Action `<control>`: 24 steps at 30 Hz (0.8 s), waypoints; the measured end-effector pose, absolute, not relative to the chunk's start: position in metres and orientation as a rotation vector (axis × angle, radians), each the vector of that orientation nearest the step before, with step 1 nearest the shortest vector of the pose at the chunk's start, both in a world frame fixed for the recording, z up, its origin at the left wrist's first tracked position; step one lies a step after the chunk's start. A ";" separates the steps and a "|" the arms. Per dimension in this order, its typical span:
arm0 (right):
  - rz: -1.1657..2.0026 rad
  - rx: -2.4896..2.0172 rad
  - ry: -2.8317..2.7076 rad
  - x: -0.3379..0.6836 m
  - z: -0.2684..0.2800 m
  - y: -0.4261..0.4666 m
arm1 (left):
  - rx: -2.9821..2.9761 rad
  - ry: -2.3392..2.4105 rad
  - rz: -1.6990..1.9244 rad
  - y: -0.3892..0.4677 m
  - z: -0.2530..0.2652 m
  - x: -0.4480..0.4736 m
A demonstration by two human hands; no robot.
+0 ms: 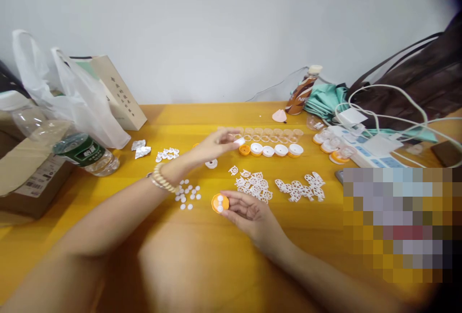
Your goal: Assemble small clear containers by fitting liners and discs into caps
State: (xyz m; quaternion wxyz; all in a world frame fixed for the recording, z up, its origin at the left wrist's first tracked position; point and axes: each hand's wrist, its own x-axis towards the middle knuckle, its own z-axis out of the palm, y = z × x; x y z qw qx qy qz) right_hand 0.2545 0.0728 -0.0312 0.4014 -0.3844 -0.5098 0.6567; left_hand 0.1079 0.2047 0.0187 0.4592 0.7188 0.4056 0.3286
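My right hand (252, 214) grips an orange round base (213, 206) by its edge, with small white round parts in it, above the near middle of the table. Stretched forward, my left hand (218, 143) pinches a white round cup (238, 141) between thumb and fingers. That cup is over or beside an orange cup (244, 150) at the left end of a row of white cups (268, 151) in orange bases. Behind this row stand several clear domes (277, 134). White spoked pieces (254, 185) lie beyond my right hand, and white discs (187, 194) lie under my left forearm.
More spoked pieces (301, 187) lie to the right. Small white parts (167, 154) and crumpled foil (141, 149) are at left, near a water bottle (86, 152) and carton (36, 178). At right are a power strip (361, 147), cables, finished-looking domed pieces (335, 147) and a drink bottle (302, 93).
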 end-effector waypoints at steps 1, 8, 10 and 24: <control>1.654 -0.972 -1.285 0.255 -0.031 0.073 | 1.622 0.928 0.801 0.195 0.023 0.098; 1.621 -1.008 -1.223 0.254 -0.028 0.077 | 1.152 0.728 0.787 0.129 0.024 0.036; 1.614 -1.014 -1.215 0.253 -0.027 0.077 | 1.143 0.739 0.785 0.116 0.020 0.031; 1.591 -1.009 -1.239 0.252 -0.029 0.078 | 1.387 0.974 0.755 0.097 -0.001 0.039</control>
